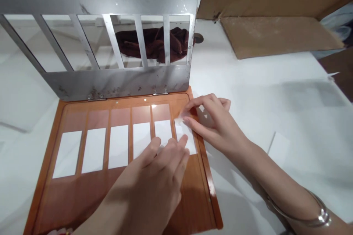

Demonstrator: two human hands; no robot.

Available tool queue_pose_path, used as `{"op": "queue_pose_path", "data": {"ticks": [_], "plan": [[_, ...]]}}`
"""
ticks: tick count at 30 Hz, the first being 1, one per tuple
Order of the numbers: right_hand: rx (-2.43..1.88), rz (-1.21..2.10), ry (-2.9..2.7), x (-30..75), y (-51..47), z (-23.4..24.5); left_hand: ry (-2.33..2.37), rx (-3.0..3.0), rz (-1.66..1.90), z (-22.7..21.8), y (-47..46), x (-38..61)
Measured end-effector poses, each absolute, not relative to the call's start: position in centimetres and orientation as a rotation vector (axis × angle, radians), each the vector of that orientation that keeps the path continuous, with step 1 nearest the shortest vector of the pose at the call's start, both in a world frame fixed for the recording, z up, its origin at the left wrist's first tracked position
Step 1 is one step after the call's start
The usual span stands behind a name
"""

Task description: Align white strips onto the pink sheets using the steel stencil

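Note:
An orange-brown board [190, 176] lies on the table with several white cards [118, 147] in a row, each over a long brownish strip area. My left hand [162, 169] reaches across the board, fingers stretched out, with a fingertip on the rightmost white card [186, 137]. At that card's upper edge, my right hand [212, 121] pinches a thin, pale, see-through film [183, 114] between thumb and forefinger. Hinged to the board's far edge, a metal frame [121, 80] with long slots stands raised.
Behind the metal frame lies a crumpled dark maroon cloth [173, 46]. A cardboard box [275, 36] with a flap stands at the back right. On the white table [248, 91], right of my right arm, is a loose white card [279, 148].

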State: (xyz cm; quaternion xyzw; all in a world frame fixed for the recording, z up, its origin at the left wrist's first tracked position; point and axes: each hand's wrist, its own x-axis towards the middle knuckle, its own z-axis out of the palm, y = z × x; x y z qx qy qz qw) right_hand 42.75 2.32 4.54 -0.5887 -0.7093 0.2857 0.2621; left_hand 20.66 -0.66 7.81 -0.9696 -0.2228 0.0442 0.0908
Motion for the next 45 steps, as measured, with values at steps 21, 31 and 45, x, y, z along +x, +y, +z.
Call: {"op": "queue_pose_path", "data": {"ticks": [21,31,45], "plan": [[-1.412,0.71,-2.145,43.7,1.6,5.2,-0.737,-2.927,-0.119,7.7,-0.3,21.4],[-1.316,0.613,-2.198,44.2,1.4,4.5,-0.706,-2.992,-0.091,6.7,-1.1,20.8],[-1.302,0.577,-2.232,44.3,1.3,4.4,-0.719,-3.083,-0.1,7.4,-0.8,20.6]]}}
